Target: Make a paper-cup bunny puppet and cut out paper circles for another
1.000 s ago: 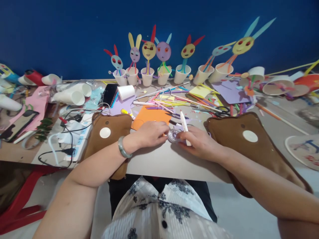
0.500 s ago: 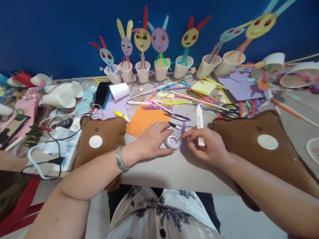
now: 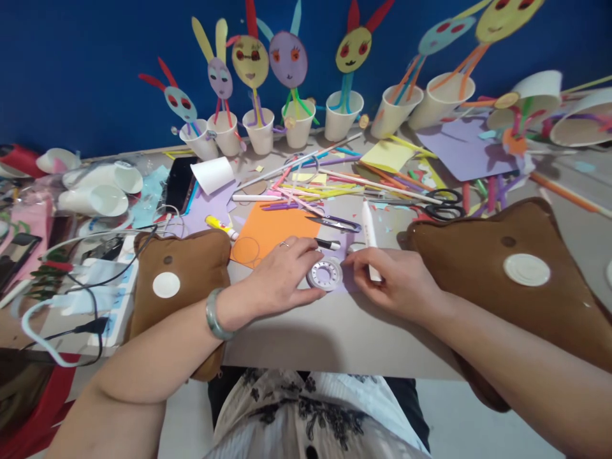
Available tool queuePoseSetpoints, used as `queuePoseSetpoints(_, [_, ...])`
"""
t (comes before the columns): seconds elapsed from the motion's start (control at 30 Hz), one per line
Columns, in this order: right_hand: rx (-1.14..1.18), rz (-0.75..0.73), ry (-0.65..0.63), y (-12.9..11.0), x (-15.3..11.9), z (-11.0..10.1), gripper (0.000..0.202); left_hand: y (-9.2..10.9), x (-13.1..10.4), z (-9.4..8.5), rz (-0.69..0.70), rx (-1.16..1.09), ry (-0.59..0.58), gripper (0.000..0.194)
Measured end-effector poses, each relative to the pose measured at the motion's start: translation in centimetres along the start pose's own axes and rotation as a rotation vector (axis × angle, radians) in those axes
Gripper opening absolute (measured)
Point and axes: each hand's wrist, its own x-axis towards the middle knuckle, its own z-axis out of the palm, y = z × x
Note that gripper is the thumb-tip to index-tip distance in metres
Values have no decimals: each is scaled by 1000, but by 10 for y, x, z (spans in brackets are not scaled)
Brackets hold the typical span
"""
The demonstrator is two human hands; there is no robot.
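Note:
My left hand (image 3: 282,274) rests at the left side of a round white ring (image 3: 325,274), its thumb and fingers curved around the edge. The ring lies on purple paper (image 3: 344,284). In my right hand (image 3: 394,277) is a white pen (image 3: 368,229), held upright and tilted slightly, with its lower end showing below my fingers. The thumb and index finger of that hand are pinched together near the ring's right edge; whether anything thin is between them is too small to tell. A black-and-white marker (image 3: 328,244) lies just behind the ring.
Orange paper (image 3: 272,224), open small scissors (image 3: 335,223) and black scissors (image 3: 444,205) lie behind my hands. Brown cushions (image 3: 182,274) flank both arms. Paper cups (image 3: 343,118) with paper-faced figures line the blue wall. Cables and a power strip (image 3: 117,299) are at the left.
The view has shifted slightly, so most objects sit a little differently in it. My hands keep nearly the same hold, with the right hand slightly more turned over the pen.

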Motion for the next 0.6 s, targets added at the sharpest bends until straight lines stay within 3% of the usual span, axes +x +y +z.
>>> queuePoseSetpoints(0.37, [-47, -10, -44, 2, 0, 1, 11, -5, -1, 1, 43, 48, 24, 50])
queuePoseSetpoints(0.6, [150, -62, 354, -9, 2, -5, 43, 1, -1, -6, 26, 42, -14, 44])
